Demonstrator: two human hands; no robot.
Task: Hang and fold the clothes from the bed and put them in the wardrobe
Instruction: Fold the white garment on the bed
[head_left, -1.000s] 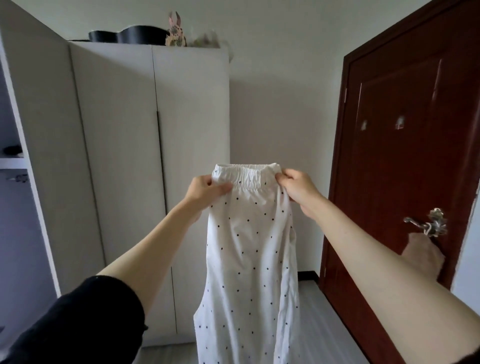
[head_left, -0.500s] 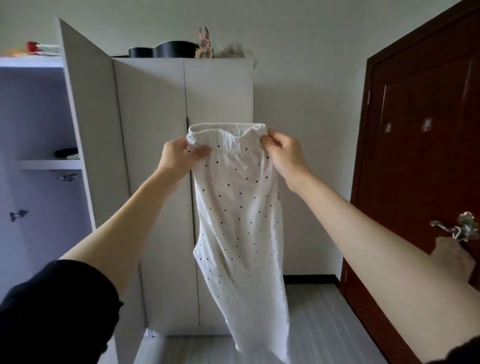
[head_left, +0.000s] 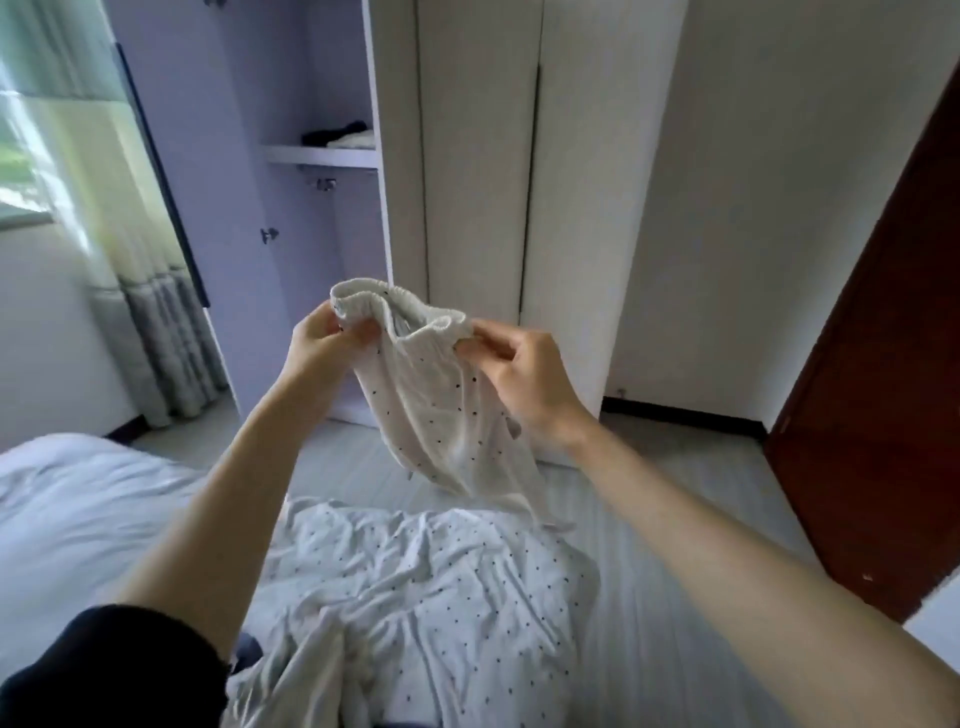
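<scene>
The view has dropped: a second ago it faced the wardrobe (head_left: 519, 156) doors and the dark door (head_left: 883, 364) head-on, and now it looks down over the bed (head_left: 78, 519), which fills the lower left from 7 to 9 o'clock. The wardrobe stands at 12 o'clock with its left compartment open; a shelf (head_left: 322, 155) at 11 o'clock carries a small folded pile (head_left: 340, 136).

The trousers (head_left: 441, 415) — white with dark dots — hung full length before. Now they are lowered and slack, their legs trailing down toward 5 o'clock. Whether they touch the spotted cloth (head_left: 426, 597) lying crumpled at 6 o'clock cannot be told, nor whether that cloth is a separate garment.

The waistband (head_left: 395, 309) sits near the centre, bunched and gaping rather than stretched flat. The left hand (head_left: 322, 348) pinches its left end with curled fingers (head_left: 363, 332); the right hand (head_left: 519, 374) pinches the right end likewise.

My reading is that the shake-out is over and the trousers are coming down to the bed for folding — the fold itself is not begun, and the shelf looks the likely place for them after.
</scene>
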